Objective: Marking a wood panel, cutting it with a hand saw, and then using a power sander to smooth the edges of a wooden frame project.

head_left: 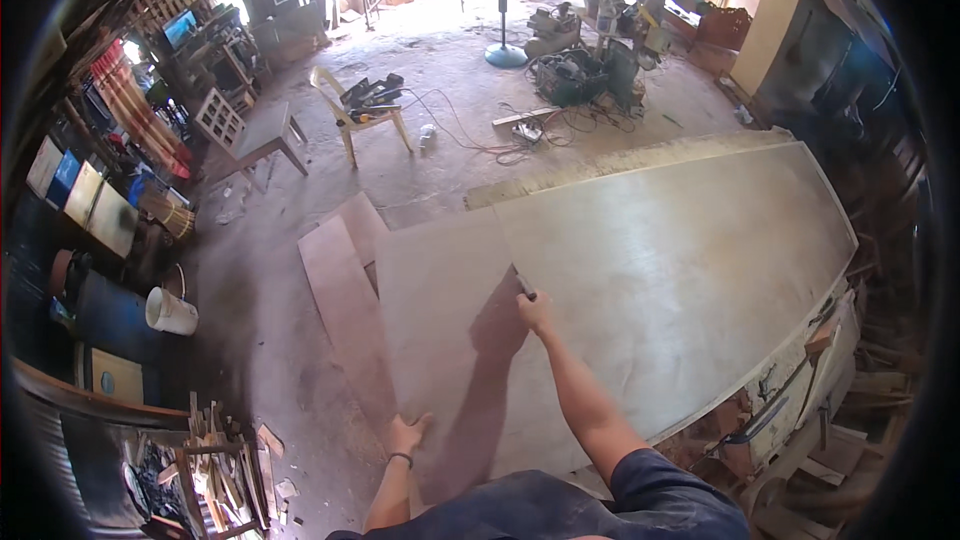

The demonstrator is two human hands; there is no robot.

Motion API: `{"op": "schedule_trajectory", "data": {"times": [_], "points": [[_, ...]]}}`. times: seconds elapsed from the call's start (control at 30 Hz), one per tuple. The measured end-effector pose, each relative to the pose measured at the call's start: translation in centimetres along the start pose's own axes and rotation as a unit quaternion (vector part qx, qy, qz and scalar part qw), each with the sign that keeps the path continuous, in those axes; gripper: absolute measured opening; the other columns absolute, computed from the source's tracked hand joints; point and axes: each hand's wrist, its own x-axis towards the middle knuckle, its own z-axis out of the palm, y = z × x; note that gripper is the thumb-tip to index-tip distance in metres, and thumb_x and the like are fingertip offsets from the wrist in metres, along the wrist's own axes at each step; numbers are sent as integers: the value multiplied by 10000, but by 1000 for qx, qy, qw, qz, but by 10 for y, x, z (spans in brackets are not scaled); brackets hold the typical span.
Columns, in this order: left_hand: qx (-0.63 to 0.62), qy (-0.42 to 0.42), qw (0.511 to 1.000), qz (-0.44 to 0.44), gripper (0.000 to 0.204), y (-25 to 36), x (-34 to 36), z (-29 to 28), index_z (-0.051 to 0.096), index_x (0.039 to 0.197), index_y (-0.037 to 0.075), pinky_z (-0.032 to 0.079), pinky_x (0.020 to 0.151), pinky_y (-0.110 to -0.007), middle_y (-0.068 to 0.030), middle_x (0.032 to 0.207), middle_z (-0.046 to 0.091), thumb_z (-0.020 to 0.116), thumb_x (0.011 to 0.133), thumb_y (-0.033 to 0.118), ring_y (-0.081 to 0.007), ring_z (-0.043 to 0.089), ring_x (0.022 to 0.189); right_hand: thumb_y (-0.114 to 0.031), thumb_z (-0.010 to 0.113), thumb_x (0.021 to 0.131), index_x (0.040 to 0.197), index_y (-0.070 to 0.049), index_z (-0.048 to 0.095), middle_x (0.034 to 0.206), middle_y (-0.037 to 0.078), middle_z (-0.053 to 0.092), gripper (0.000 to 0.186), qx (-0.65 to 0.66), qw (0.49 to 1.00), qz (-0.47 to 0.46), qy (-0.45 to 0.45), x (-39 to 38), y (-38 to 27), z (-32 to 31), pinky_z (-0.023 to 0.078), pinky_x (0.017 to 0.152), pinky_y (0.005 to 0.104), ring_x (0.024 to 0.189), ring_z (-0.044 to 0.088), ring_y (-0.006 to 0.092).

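A large pale sheet panel lies across a work surface in front of me, with a thin line across it near the middle. My right hand is closed on a slim dark-handled tool, probably a blade, its tip at that line. My left hand rests at the near left part of the sheet, fingers apart, with a dark band on the wrist. Pinkish boards lie beside and partly under the sheet on the left. My shadow falls over the sheet between my hands.
A white bucket and scrap wood lie left. Two chairs, one plastic with tools on it, a standing fan, cables and a heap of equipment stand beyond the panel. Stacked timber lies at right.
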Motion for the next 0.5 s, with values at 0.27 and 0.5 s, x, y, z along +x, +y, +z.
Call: {"op": "schedule_trajectory", "data": {"times": [0.27,0.5], "points": [[14,63,997,30,747,21,-16,43,599,1117,-42,497,835,-385,-186,1074,668,811,681,526,-286,643,967,-280,633,759,690,51,583,589,189,573,342,-28,999,19,-26,20,15,-32,435,563,440,582,605,299],[111,122,983,80,872,-9,10,48,613,1076,-77,475,869,-439,-240,1032,666,728,658,680,-399,620,1016,-296,642,766,762,47,616,693,222,626,343,21,999,-6,-28,10,-5,-37,457,622,446,665,630,349]]}}
